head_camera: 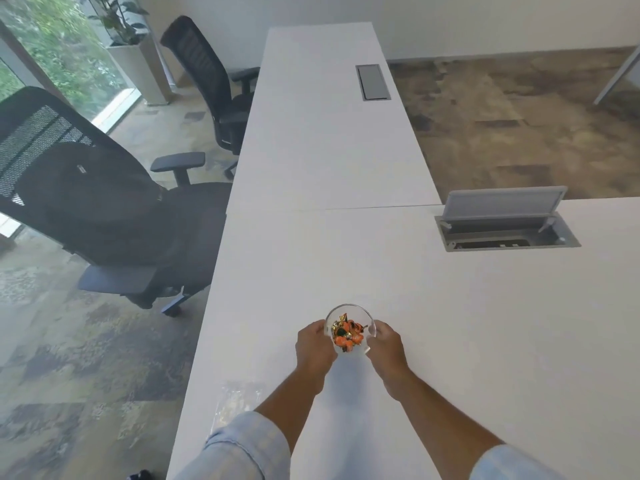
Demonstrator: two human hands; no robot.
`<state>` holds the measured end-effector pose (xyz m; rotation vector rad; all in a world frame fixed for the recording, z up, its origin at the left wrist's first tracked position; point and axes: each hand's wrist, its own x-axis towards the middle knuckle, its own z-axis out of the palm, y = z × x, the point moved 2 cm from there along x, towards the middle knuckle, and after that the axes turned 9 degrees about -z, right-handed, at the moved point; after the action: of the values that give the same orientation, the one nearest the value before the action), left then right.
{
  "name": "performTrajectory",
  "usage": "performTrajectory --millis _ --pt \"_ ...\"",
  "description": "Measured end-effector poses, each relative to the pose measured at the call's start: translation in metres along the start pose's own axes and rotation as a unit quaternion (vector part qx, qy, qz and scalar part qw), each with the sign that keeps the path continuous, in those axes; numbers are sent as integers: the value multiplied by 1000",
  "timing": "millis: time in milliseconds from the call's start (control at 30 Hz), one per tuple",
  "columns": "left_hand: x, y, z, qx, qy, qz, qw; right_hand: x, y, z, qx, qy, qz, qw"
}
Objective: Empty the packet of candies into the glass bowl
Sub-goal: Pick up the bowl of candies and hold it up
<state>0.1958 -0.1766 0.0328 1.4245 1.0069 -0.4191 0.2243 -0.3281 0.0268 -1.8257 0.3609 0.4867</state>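
A small glass bowl (350, 309) stands on the white table, with orange, green and gold wrapped candies (347, 334) inside. My left hand (314, 348) grips the bowl's left side and my right hand (386, 348) grips its right side. A clear, flat plastic packet (237, 400) lies on the table near the left edge, beside my left forearm; it looks empty.
The white table (450, 323) runs far ahead and to the right. An open cable box (505, 230) with a raised grey lid sits at the right, a shut one (373, 82) farther back. Two black office chairs (104, 209) stand left of the table edge.
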Motion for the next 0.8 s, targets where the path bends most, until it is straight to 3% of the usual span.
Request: performTrajectory --millis 800 --pt "54 34 -39 -81 -49 -50 994 46 -30 57 -18 -3 18 1000"
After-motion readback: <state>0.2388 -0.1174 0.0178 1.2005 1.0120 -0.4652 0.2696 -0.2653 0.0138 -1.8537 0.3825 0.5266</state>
